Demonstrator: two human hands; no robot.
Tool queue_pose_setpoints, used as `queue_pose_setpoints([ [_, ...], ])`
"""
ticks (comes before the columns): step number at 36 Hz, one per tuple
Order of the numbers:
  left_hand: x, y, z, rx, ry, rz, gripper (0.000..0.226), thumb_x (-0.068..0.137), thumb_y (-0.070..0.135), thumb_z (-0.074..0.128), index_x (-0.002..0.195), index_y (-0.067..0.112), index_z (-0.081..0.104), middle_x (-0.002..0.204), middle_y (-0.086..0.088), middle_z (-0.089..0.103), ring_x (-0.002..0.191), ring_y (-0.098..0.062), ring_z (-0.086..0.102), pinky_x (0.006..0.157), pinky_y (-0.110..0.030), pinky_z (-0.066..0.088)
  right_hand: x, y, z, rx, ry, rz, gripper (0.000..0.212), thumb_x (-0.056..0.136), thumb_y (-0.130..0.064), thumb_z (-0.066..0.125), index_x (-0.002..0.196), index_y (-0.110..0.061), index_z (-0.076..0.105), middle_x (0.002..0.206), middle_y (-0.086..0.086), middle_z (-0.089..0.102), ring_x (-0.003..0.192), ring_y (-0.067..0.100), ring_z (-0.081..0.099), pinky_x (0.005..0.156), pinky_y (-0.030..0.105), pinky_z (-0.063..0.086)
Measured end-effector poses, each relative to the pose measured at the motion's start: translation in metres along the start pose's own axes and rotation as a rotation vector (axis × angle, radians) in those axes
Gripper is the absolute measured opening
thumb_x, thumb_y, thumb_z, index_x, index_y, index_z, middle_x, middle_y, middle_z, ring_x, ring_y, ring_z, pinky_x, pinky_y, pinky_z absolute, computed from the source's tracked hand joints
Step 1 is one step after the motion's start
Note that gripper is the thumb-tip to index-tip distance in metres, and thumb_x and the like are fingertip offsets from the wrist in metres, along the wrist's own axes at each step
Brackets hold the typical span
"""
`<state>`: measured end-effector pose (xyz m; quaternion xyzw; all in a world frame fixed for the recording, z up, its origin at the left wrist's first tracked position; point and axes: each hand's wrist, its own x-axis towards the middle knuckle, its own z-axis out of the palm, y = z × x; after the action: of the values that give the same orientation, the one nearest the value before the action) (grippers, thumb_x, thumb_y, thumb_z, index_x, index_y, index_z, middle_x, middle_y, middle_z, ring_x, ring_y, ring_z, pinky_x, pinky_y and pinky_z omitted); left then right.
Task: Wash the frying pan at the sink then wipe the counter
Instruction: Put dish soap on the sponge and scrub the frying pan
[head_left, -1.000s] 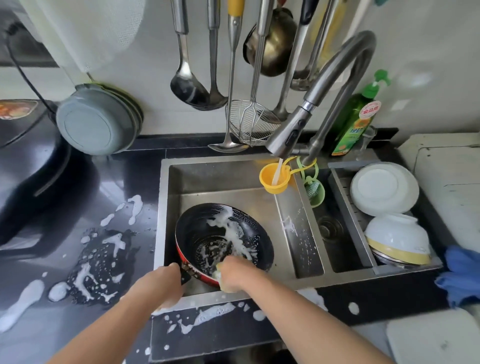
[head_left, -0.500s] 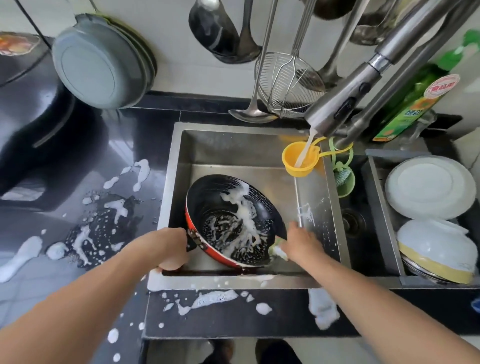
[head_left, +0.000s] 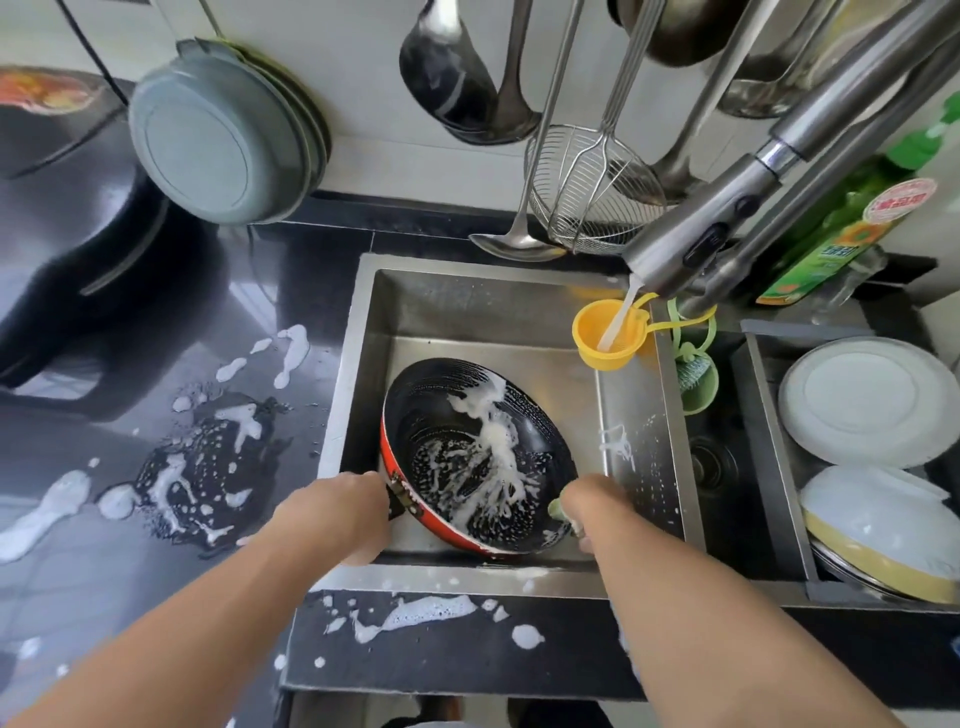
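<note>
Scrubbing goes on in the sink (head_left: 363, 322), and the right hand (head_left: 587, 501) has swung from the pan's near edge out to its right rim, fingers clenched round a pale green scrubber (head_left: 557, 509) that only just peeks out. The left hand (head_left: 337, 512) still grips the handle at the pan's left side, fingers wrapped tight. The frying pan (head_left: 478, 457) sits tilted inside the left basin, red wall toward us, black inside streaked with white foam. Water runs from the faucet (head_left: 696, 234) into the yellow funnel (head_left: 608, 338), well clear of the pan, so no rinse yet. That sweep round the rim suggests the soaping is nearly through; rinsing looks next. Foam lies splashed across the dark desk (head_left: 197, 467) left of the sink and along its front edge, waiting for the wipe
</note>
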<state>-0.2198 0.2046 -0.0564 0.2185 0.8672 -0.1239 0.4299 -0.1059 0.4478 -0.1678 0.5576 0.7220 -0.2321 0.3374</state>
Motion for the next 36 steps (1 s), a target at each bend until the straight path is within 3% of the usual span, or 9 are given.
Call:
queue_pose_setpoints([
  [2, 0.000, 0.000, 0.001, 0.007, 0.036, 0.002, 0.035, 0.087, 0.006, 0.046, 0.121, 0.014, 0.048, 0.085, 0.001, 0.045, 0.071, -0.023, 0.052, 0.067, -0.036, 0.047, 0.000, -0.008, 0.006, -0.020, 0.005, -0.002, 0.030, 0.088, -0.019, 0.064, 0.115, -0.005, 0.067, 0.109, 0.006, 0.071, 0.088, 0.021, 0.069, 0.068, 0.027, 0.054],
  [6, -0.003, -0.005, 0.008, 0.020, 0.121, -0.007, 0.028, 0.088, 0.008, 0.046, 0.115, 0.016, 0.048, 0.083, 0.002, 0.043, 0.081, -0.028, 0.051, 0.070, -0.038, 0.045, 0.010, -0.010, 0.025, 0.020, -0.028, 0.040, 0.026, 0.085, -0.019, 0.068, 0.108, -0.009, 0.070, 0.080, 0.004, 0.065, 0.058, 0.019, 0.059, 0.042, 0.022, 0.043],
  [9, -0.007, -0.011, 0.015, 0.021, 0.198, 0.020, 0.016, 0.090, 0.005, 0.042, 0.100, 0.018, 0.042, 0.076, 0.003, 0.042, 0.076, -0.027, 0.051, 0.064, -0.037, 0.041, 0.032, -0.011, 0.031, 0.125, -0.049, 0.035, 0.030, 0.078, -0.017, 0.074, 0.106, -0.005, 0.073, 0.087, 0.007, 0.075, 0.074, 0.024, 0.073, 0.065, 0.030, 0.061],
  [12, -0.003, -0.021, 0.021, 0.026, 0.224, 0.030, 0.017, 0.088, 0.004, 0.042, 0.097, 0.020, 0.040, 0.075, 0.002, 0.045, 0.072, -0.027, 0.052, 0.062, -0.038, 0.043, 0.052, -0.033, 0.015, 0.179, -0.023, -0.076, 0.033, 0.088, -0.018, 0.068, 0.118, -0.003, 0.068, 0.116, 0.013, 0.070, 0.109, 0.029, 0.067, 0.075, 0.028, 0.048],
  [15, 0.001, -0.031, 0.029, 0.084, 0.221, 0.028, 0.018, 0.087, 0.006, 0.040, 0.095, 0.022, 0.036, 0.072, 0.003, 0.043, 0.071, -0.027, 0.051, 0.062, -0.039, 0.045, 0.083, -0.060, 0.001, 0.100, 0.061, -0.160, 0.028, 0.090, -0.020, 0.071, 0.111, -0.002, 0.068, 0.110, 0.015, 0.068, 0.110, 0.030, 0.066, 0.075, 0.031, 0.047],
  [20, 0.003, -0.030, 0.016, 0.201, 0.217, 0.015, 0.022, 0.090, 0.004, 0.040, 0.099, 0.022, 0.034, 0.072, 0.002, 0.039, 0.089, -0.029, 0.064, 0.053, -0.034, 0.036, 0.135, -0.115, -0.007, 0.044, 0.120, -0.501, 0.016, 0.091, -0.006, 0.058, 0.094, -0.018, 0.069, 0.104, 0.012, 0.071, 0.100, 0.034, 0.066, 0.083, 0.037, 0.053],
  [26, 0.019, -0.034, 0.000, 0.296, 0.262, 0.012, 0.023, 0.092, 0.001, 0.041, 0.100, 0.021, 0.033, 0.068, 0.002, 0.038, 0.068, -0.028, 0.048, 0.053, -0.034, 0.037, 0.116, -0.210, -0.017, 0.101, 0.205, -0.959, 0.040, 0.083, -0.005, 0.063, 0.086, -0.044, 0.070, 0.092, -0.005, 0.074, 0.089, 0.023, 0.067, 0.084, 0.035, 0.055],
  [30, 0.018, -0.031, -0.011, 0.308, 0.270, 0.026, 0.022, 0.094, 0.001, 0.040, 0.099, 0.021, 0.031, 0.072, -0.001, 0.043, 0.089, -0.029, 0.066, 0.061, -0.036, 0.037, 0.043, -0.236, -0.011, -0.130, 0.157, -1.377, 0.040, 0.085, -0.004, 0.060, 0.107, -0.033, 0.074, 0.106, 0.002, 0.064, 0.102, 0.023, 0.059, 0.093, 0.036, 0.049],
  [36, 0.017, -0.031, -0.017, 0.327, 0.260, 0.037, 0.011, 0.104, 0.019, 0.041, 0.114, 0.021, 0.043, 0.102, 0.001, 0.064, 0.098, -0.029, 0.067, 0.056, -0.034, 0.035, -0.029, -0.190, 0.002, -0.472, 0.144, -2.159, 0.018, 0.095, -0.005, 0.061, 0.095, -0.018, 0.074, 0.095, -0.010, 0.069, 0.096, 0.021, 0.051, 0.085, 0.033, 0.043],
])
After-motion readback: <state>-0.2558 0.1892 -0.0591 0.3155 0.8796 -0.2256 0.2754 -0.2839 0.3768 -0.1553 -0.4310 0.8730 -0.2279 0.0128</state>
